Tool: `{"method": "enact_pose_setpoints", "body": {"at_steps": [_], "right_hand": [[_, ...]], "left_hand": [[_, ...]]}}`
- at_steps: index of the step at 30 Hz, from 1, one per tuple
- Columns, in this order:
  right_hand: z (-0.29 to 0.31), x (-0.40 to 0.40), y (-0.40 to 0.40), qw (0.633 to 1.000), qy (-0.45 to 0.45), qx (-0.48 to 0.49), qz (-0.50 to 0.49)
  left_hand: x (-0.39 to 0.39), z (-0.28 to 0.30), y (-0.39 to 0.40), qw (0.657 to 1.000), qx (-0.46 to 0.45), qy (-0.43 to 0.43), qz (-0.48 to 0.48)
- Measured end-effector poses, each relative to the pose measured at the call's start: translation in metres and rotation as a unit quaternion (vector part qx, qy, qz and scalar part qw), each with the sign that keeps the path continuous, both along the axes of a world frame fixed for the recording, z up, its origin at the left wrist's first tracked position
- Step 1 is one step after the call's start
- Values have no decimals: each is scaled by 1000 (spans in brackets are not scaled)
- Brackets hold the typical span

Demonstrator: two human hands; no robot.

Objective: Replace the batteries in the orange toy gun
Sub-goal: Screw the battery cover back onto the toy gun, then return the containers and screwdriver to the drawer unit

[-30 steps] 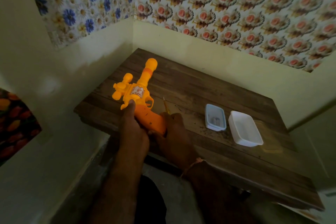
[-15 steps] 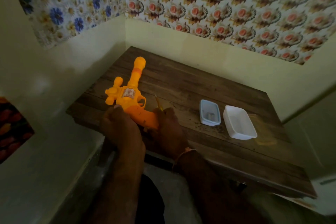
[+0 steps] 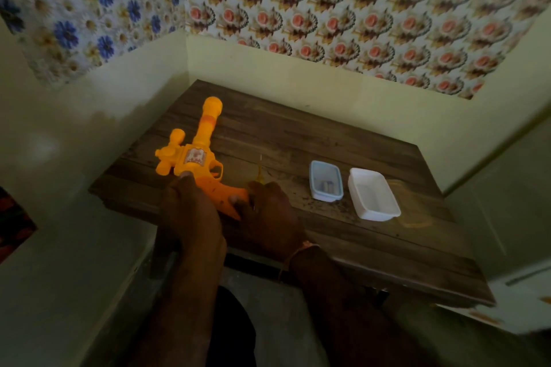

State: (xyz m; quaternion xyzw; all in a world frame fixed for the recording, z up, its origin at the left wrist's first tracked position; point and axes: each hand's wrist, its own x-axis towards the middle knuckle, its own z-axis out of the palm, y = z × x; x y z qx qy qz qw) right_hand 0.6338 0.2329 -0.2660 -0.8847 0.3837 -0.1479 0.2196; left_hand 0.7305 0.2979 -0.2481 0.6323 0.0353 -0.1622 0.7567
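Now that my thumb has slid off the body, the orange toy gun [image 3: 196,164] lies at the table [image 3: 328,140] edge, my left hand [image 3: 190,214] wrapping its grip, my right hand [image 3: 268,211] holding the handle's butt and a thin screwdriver [image 3: 260,171]. Beyond it sit two small containers [image 3: 325,180]; I judge I'm settling to open the cover.
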Motion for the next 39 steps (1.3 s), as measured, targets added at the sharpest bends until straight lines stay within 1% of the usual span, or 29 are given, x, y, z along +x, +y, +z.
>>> {"method": "enact_pose_setpoints", "body": {"at_steps": [1,3,6,8,10,12,14,19,22,25,29,31,33,34,37,39], "right_hand": [[1,-3,-2,1000,-7,10,-12],[0,-10,-7,1000,-9,13,-22],[-4,-16,-12,1000,18,3,-23],[-5,-18,-13,999,21,-11,-28],[-4,-18,-13,999,31,-18,-26],[-1,-18,-14,998,65,-19,-20],[1,-16,-15,995,97,-18,-17],[2,-15,-15,993,119,-9,1],[9,-24,-12,996,93,-4,3],[24,-49,-10,999,31,-19,-28],[40,-113,-25,985,-42,-26,-166],[41,-148,-40,972,-50,-69,-217],[37,-186,-59,959,-45,-99,-263],[32,-203,-70,954,-34,-94,-283],[14,-234,-100,944,30,-50,-324],[3,-244,-116,938,57,-32,-341]], "left_hand": [[1,-2,-1,1000,-12,-4,16],[-1,-1,-4,999,-42,1,18],[-6,-1,-9,997,-75,-2,-15],[-8,4,-10,995,-91,-4,-40],[-10,5,-12,993,-88,-9,-72],[-14,7,-11,990,-88,-30,-102],[-18,8,-11,988,-94,-34,-119],[-21,6,-11,981,-82,-61,-164],[-28,9,-9,976,-73,-88,-183],[-40,9,-10,971,-64,-107,-203],[-67,12,-18,960,-40,-142,-237],[-84,15,-22,952,-34,-149,-266],[-104,17,-32,928,-3,-176,-328],[-115,18,-39,907,32,-197,-371],[-146,20,-65,822,145,-293,-467],[-164,20,-81,760,196,-347,-514]]}}
